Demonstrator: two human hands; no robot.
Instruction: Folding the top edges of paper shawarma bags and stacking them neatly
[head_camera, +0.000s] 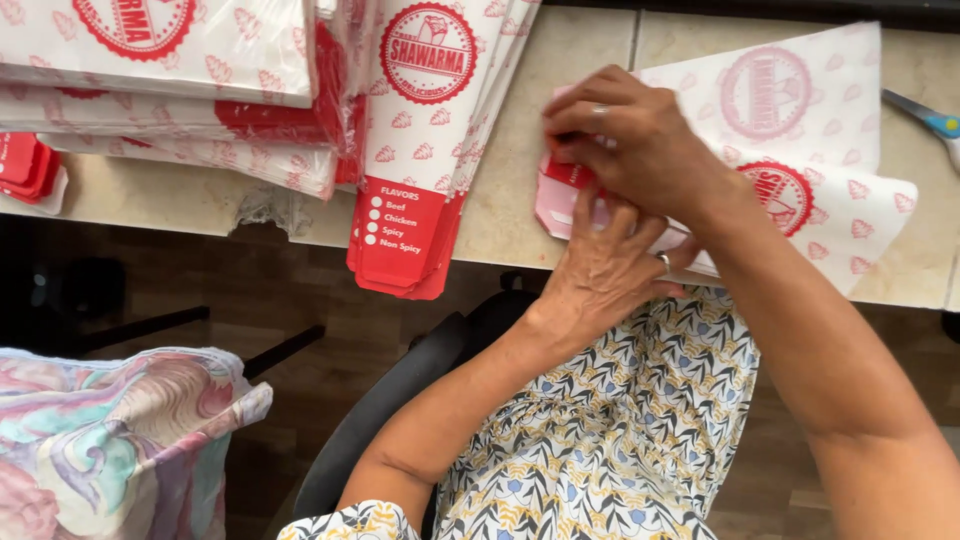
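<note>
At the tiled counter (560, 110) edge, the left hand (610, 265) and right hand (635, 135) pinch the red end of a flat paper wrap sleeve (830, 200): light, thin, crease-prone, probably best gripped along its folded edges.

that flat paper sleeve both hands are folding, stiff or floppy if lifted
Probably floppy: the paper sleeve looks thin and lies flat on the counter. Likely light, since fingertips of the right hand and left hand bend it. It may crease easily.

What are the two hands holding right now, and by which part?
Both the left hand and right hand grip one flat printed paper sleeve at its narrow red-tabbed end.
</note>
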